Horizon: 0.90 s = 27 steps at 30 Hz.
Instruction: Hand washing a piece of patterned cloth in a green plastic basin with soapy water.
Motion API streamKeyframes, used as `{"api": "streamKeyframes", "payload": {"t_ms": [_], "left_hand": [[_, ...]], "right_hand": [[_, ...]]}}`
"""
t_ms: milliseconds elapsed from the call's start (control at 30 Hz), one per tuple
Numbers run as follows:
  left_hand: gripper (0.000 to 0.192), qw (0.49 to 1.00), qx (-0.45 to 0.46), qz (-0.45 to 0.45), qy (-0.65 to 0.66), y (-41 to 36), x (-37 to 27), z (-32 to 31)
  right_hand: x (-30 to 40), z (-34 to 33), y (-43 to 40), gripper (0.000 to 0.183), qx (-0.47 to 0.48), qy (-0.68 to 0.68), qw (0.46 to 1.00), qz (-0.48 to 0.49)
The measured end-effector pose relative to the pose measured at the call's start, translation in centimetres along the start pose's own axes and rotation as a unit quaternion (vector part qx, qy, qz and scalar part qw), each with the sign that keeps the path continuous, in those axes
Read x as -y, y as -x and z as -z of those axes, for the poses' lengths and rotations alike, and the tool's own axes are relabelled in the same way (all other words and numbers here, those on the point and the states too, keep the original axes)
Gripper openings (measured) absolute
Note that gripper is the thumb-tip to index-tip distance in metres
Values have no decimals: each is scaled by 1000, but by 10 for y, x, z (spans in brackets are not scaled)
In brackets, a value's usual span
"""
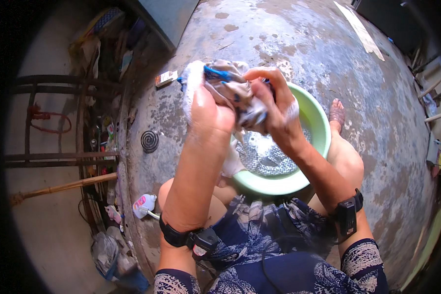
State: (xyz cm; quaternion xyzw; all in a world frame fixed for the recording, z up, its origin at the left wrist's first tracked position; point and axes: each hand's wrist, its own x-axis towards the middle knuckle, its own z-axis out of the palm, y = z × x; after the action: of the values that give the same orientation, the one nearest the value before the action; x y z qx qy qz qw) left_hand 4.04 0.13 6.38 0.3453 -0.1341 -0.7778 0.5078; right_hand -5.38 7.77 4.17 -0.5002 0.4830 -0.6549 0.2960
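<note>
Both my hands hold a bunched, wet patterned cloth (237,92) in pale, brown and blue tones, raised above the left part of a light green plastic basin (318,121). White suds cover the back of my left hand (209,106), which grips the cloth from the left. My right hand (275,95) has its bent fingers on the cloth's right side, slightly blurred, with suds at the wrist. Inside the basin lies a black-and-white patterned fabric (275,163) in water with bright glare. Another pale cloth (233,161) hangs over the basin's left rim.
On the concrete floor (382,121) to the left are a black mosquito coil (149,141), a small box (167,78) and a white bottle with a pink label (144,205). A metal frame (79,121), bamboo pole (77,184) and plastic bags (108,253) stand farther left.
</note>
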Motion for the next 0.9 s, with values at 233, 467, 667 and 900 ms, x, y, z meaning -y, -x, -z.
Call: {"api": "streamKeyframes", "payload": {"t_ms": [233, 467, 667, 900], "left_hand": [[32, 999, 37, 15, -28, 10, 12, -1], [28, 995, 30, 26, 88, 6, 7, -2], [37, 988, 112, -17, 103, 7, -14, -4], [41, 991, 119, -23, 52, -5, -14, 11]], "right_hand": [[-25, -4, -10, 18, -13, 197, 939, 281], [-51, 19, -24, 28, 28, -127, 978, -166], [-23, 28, -23, 32, -11, -10, 1000, -4], [-14, 29, -21, 13, -17, 197, 979, 51]]}}
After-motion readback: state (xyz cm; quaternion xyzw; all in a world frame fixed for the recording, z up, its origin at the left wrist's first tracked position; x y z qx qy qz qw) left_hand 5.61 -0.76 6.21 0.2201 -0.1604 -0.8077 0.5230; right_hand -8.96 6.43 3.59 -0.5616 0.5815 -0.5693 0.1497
